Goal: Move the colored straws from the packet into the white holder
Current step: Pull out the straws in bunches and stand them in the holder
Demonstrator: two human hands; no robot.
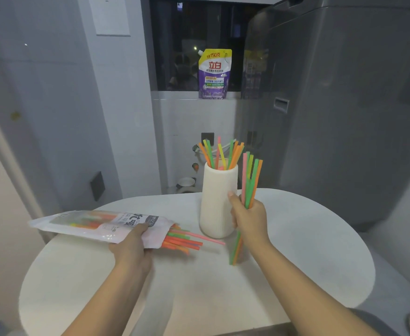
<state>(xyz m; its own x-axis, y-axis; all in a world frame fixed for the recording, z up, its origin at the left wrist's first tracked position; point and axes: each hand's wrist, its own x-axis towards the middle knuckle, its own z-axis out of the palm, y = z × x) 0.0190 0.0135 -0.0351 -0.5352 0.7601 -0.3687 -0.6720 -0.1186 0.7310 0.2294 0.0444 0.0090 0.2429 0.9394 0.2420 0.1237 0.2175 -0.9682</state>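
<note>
A white ribbed holder (217, 202) stands upright on the round white table (199, 287), with several orange, green, yellow and pink straws sticking out of its top. My right hand (248, 220) grips a bunch of straws (250, 180) held nearly upright just right of the holder, their tops level with the holder's rim. My left hand (132, 248) holds the clear plastic packet (97, 224), which lies flat on the table's left side. More straws (187, 241) poke out of the packet's open right end toward the holder's base.
A purple and yellow detergent pouch (214, 73) stands on the window ledge behind. A large grey appliance (344, 105) rises close to the table's right rear. A grey wall is on the left. The table overhangs the floor at its front and sides.
</note>
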